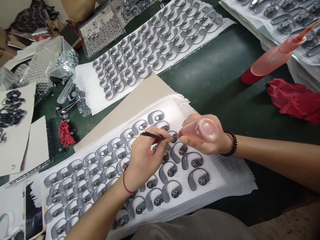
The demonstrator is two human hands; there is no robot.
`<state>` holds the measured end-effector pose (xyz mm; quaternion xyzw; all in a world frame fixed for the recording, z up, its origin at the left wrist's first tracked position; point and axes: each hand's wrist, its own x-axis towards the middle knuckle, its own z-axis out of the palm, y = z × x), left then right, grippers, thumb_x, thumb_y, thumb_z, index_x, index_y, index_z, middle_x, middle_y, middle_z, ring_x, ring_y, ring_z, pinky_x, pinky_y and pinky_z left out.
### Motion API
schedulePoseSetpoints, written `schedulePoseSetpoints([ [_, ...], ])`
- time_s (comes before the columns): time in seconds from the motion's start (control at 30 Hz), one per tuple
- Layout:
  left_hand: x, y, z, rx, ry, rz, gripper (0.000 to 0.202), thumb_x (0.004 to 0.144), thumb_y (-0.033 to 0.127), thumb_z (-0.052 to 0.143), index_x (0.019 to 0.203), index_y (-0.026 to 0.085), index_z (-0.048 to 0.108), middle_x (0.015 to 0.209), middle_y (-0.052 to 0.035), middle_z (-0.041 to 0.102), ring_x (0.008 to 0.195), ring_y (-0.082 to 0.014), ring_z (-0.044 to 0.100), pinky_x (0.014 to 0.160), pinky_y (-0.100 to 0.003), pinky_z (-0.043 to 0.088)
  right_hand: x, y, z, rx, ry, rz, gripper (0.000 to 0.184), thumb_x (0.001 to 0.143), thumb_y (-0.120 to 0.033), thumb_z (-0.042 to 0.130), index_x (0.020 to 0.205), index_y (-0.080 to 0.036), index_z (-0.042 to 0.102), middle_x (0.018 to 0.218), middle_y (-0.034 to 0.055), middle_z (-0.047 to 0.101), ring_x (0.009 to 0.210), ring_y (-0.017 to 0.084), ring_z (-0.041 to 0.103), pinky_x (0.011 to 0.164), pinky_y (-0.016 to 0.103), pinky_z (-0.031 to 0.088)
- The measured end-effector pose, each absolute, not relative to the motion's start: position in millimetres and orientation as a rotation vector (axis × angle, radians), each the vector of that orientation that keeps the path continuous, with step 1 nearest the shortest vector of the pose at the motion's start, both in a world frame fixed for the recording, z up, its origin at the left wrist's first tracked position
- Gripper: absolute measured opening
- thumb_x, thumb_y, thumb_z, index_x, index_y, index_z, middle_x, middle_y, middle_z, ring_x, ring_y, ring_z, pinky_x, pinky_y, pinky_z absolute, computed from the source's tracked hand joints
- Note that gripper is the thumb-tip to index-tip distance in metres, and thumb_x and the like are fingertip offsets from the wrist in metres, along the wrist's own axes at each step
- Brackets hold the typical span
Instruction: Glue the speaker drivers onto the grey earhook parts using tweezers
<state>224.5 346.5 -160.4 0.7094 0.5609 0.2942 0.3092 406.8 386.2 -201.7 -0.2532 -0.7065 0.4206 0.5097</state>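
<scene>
My left hand (143, 160) pinches thin metal tweezers (153, 135), their tip at a grey ear-hook earpiece (174, 136) in the near rows. My right hand (202, 135) is wrapped around a small pink squeeze bottle (206, 129), its base facing the camera and its nozzle end pointing down at the same earpiece. Both hands hover over a stack of white paper sheets (225, 173) covered with several rows of grey earpieces (105, 166), each with a shiny metal disc.
A second sheet of grey earpieces (155, 46) lies further back, a third (287, 16) at the top right. A tall pink bottle (272, 58) and red cloth (295, 100) sit right on the green table. Clear trays of metal discs (100, 31) and black parts (11, 110) stand left.
</scene>
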Motion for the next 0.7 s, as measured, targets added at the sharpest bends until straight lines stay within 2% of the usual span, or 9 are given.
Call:
schedulePoseSetpoints([
  [0.23, 226.2, 346.3, -159.2, 1.887, 1.483, 0.779, 0.007, 0.079, 0.013, 0.058, 0.082, 0.020, 0.057, 0.076, 0.0005, 0.062, 0.069, -0.0093, 0.060, 0.064, -0.019, 0.052, 407.3, 386.1, -202.8, -0.637, -1.692, 1.023, 0.007, 0.074, -0.015, 0.069, 0.073, -0.011, 0.063, 0.072, 0.0019, 0.062, 0.063, 0.009, 0.059, 0.059, 0.018, 0.047],
  [0.43, 225.9, 346.5, -158.7, 1.882, 1.487, 0.776, 0.006, 0.079, 0.014, 0.058, 0.081, 0.020, 0.057, 0.076, 0.0004, 0.062, 0.069, -0.0097, 0.060, 0.065, -0.020, 0.052, 407.8, 386.2, -203.0, -0.669, -1.734, 1.003, 0.010, 0.078, -0.023, 0.067, 0.074, -0.015, 0.062, 0.073, 0.0007, 0.062, 0.062, 0.010, 0.059, 0.057, 0.019, 0.048],
  [0.7, 226.3, 347.4, -159.2, 1.919, 1.469, 0.783, 0.009, 0.079, 0.012, 0.057, 0.082, 0.020, 0.057, 0.076, 0.0015, 0.061, 0.070, -0.0083, 0.059, 0.065, -0.018, 0.050, 408.0, 385.7, -201.5, -0.690, -1.734, 0.981, 0.008, 0.076, -0.019, 0.068, 0.072, -0.014, 0.063, 0.071, 0.0011, 0.061, 0.063, 0.009, 0.059, 0.059, 0.018, 0.047],
])
